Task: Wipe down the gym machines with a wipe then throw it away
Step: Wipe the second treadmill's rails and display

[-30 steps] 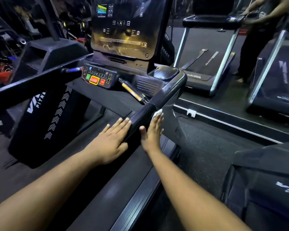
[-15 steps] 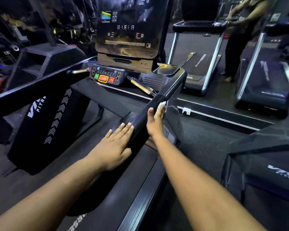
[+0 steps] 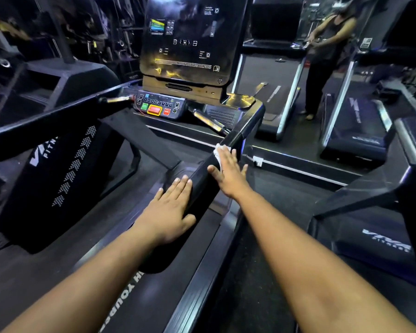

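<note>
1. The right hand (image 3: 227, 173) lies flat on the treadmill's right handrail (image 3: 203, 186), fingers straight and slightly spread, pressing a white wipe (image 3: 219, 150) against the rail's top. Only the wipe's crumpled far edge shows, peeking out past the fingertips.
2. The left hand (image 3: 171, 212) rests flat on the inner side of the same handrail, nearer the person, fingers straight and close together, thumb spread out along the rail. It holds nothing.
3. The two hands are near each other but apart, with a stretch of black rail between them.
4. Ahead, the treadmill's dark console screen (image 3: 190, 39) shows small icons and a line of yellow text too small to read. Below it sits a button panel (image 3: 160, 107) with a green button, a large red button framed in yellow, and a smaller red one.
5. White lettering starting "VI" over "FIT" shows on a black panel (image 3: 58, 169) at left, cut off by the left rail. A neighbouring machine at right (image 3: 384, 241) carries similar partly readable "FITNESS" branding. Upside-down white letters on the belt (image 3: 120, 306) are cut off.
6. The room is a dim gym with dark flooring, more treadmills behind, and another person (image 3: 327, 58) standing at one of them in the background.
</note>
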Motion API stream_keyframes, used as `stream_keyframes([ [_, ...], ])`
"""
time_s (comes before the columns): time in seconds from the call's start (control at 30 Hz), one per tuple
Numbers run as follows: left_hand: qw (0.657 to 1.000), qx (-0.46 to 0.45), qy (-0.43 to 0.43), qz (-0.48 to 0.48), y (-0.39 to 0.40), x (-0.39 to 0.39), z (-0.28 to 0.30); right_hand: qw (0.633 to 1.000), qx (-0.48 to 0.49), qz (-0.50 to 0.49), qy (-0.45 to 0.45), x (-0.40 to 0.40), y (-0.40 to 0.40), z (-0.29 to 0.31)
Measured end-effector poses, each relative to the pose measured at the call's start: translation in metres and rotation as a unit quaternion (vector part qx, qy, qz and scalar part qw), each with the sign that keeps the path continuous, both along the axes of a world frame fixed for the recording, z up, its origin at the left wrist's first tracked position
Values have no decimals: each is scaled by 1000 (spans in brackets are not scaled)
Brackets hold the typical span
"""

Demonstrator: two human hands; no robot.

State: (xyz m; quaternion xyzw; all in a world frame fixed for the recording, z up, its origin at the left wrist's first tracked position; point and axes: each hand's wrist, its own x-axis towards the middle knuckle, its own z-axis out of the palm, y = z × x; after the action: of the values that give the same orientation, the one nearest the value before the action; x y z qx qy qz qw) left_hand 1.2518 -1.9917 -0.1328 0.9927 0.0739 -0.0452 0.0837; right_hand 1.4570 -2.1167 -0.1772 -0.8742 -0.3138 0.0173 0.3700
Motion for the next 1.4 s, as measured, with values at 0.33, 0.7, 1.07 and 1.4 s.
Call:
stream_keyframes([
  [0.33, 999, -13, 12, 27, 1, -2, -6, 984, 2, 147, -100, -75, -11, -33],
  [0.7, 998, -40, -9, 43, 4, -2, -6, 990, 137, 18, -43, -70, 8, -33],
  [1.07, 992, -43, -113, 26, -6, -26, 8, 987, 126, -44, -93, -143, 1, 7],
  [1.4, 965, -120, -226, -49, -2, -98, -10, 899, 394, -106, 160, -253, -22, 26],
])
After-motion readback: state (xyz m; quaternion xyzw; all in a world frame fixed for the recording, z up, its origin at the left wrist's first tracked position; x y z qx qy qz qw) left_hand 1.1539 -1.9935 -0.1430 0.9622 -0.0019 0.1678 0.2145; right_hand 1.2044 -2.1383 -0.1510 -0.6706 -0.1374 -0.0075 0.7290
